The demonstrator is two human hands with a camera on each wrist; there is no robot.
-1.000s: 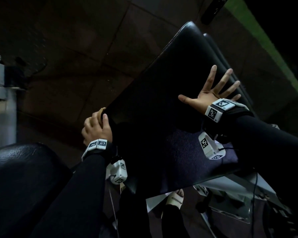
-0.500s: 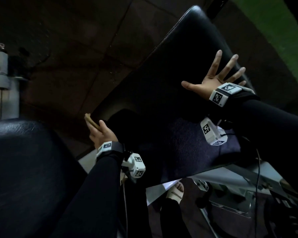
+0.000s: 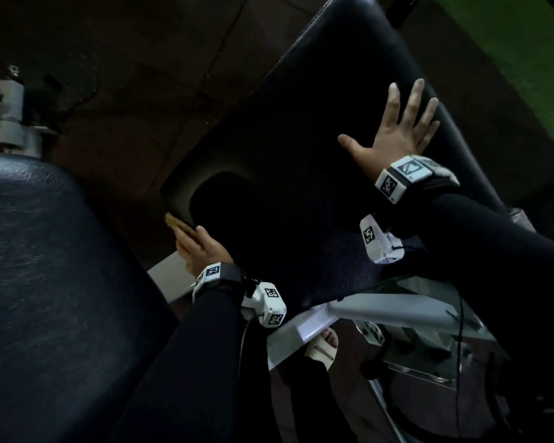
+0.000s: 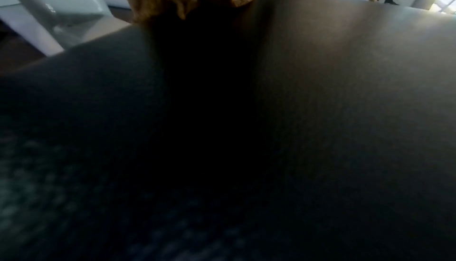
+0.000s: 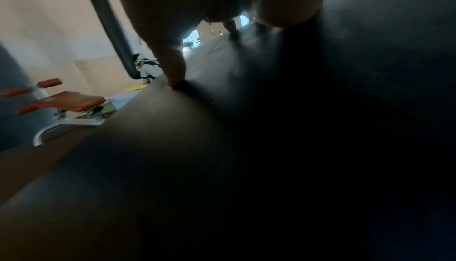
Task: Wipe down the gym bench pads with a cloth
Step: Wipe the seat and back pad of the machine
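Left hand [image 3: 199, 251] grips the cloth [image 3: 178, 223] at frame centre-left; we see the pad [image 3: 301, 139] running up-right, right hand [image 3: 394, 135] spread flat on it.

gym — padded benches [image 3: 317, 155], punching bag [image 5: 108, 27]

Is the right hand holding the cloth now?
No, the right hand lies flat with spread fingers on the bench pad; nothing is in it.

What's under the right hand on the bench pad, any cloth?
Only the black bench pad shows around the right hand, pressed flat with spread fingers. The palm covers what is directly beneath. The tan cloth is in the left hand.
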